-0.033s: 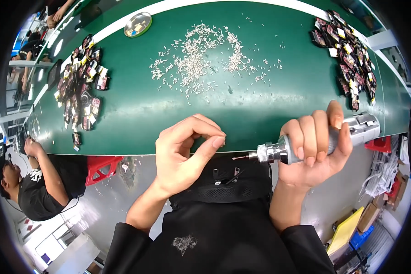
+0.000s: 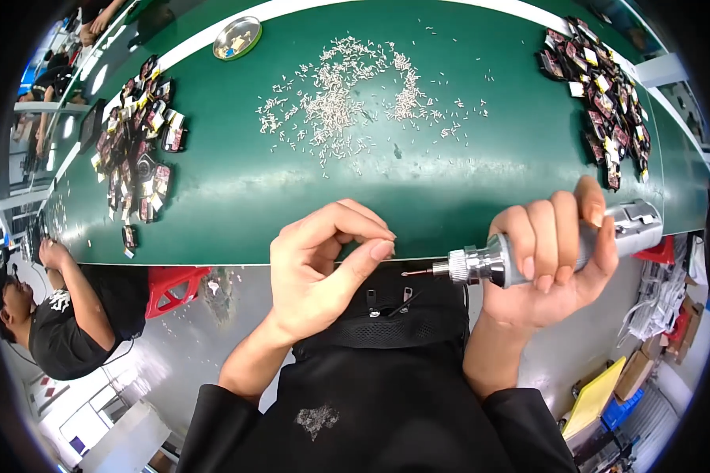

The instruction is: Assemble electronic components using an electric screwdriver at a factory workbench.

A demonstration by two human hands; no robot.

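Green table (image 2: 237, 197): spread across the upper half of the view, its near edge running just above both hands.
Right hand (image 2: 548, 264): seen at 4 o'clock of the view, all fingers wrapped tight round the silver electric screwdriver (image 2: 544, 248); the tool is held level, its thin bit (image 2: 416, 273) pointed toward 9 o'clock.
Left hand (image 2: 323, 268): found just below centre, thumb and forefinger pinched together close to the bit tip; whether a screw is held between them cannot be told (too small to see).
Dark parts, left pile (image 2: 134, 154): laid at 10 o'clock on the table.
Dark parts, right pile (image 2: 603, 98): laid at 2 o'clock, well apart from the hands.
Loose small screws (image 2: 339, 98): scattered at 12 o'clock, out of reach of the pinch as it stands.
Metal dish (image 2: 238, 37): set at 11 o'clock near the far edge.
Risk: anything pinched could be dropped off the table edge onto the lap, since the meeting point hangs past the edge; the fingertip could be jabbed if the bit is brought in crooked.
Change from the earlier frame: none is made out, hands, tool and piles being matched in place.
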